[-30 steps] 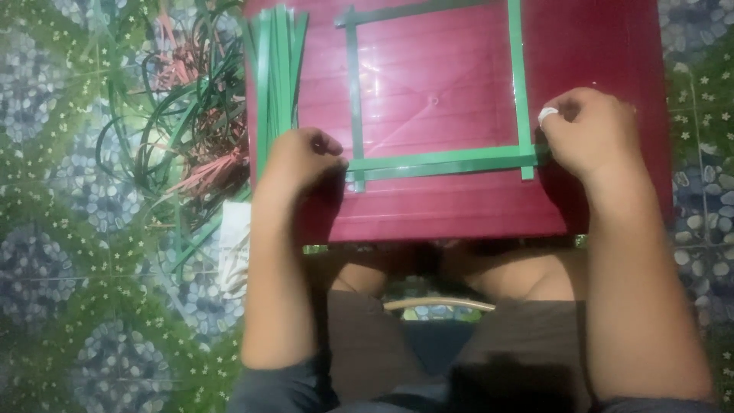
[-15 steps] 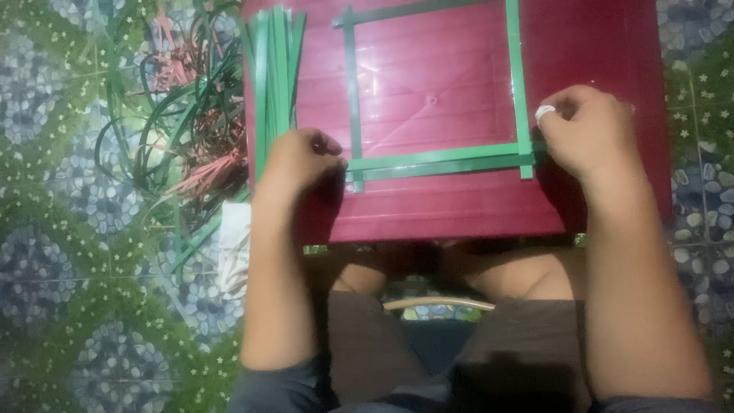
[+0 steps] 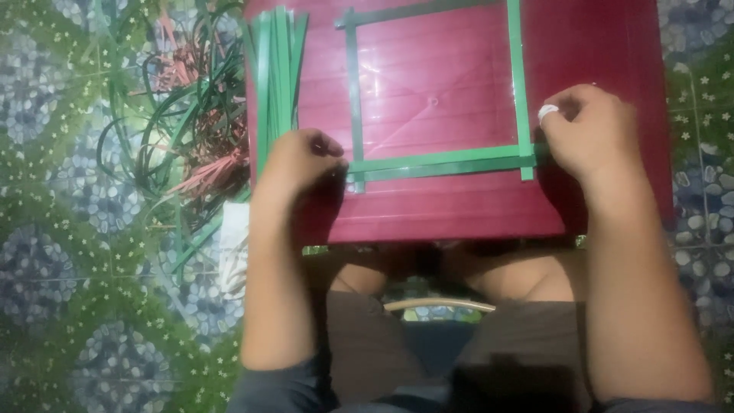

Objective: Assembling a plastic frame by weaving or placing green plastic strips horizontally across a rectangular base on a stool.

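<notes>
1. Green strips (image 3: 440,162) lie flat on the red board (image 3: 459,214), forming a square frame; the bottom side is a pair of strips lying close side by side, running between your two hands.
2. Your left hand (image 3: 298,160) is curled closed, fingertips pinching the left end of the pair where it crosses the upright strip (image 3: 353,92).
3. Your right hand (image 3: 589,134) is also closed, fingers bunched on the right end just past the other upright strip (image 3: 518,76). A small white object (image 3: 547,113) sits at the fingertips; you cannot tell what it is.
4. Keep both ends pressed down evenly, so the pair stays straight and parallel to the board's near edge.
5. Watch the corners: each crossing should sit square, with the strips touching and not bowing upward.
6. Spare strips (image 3: 275,69) lie bundled at the board's left edge, just beside your left hand. Loose cuttings (image 3: 183,145) lie on the patterned floor (image 3: 76,306) beyond; keep them apart from the frame.
</notes>
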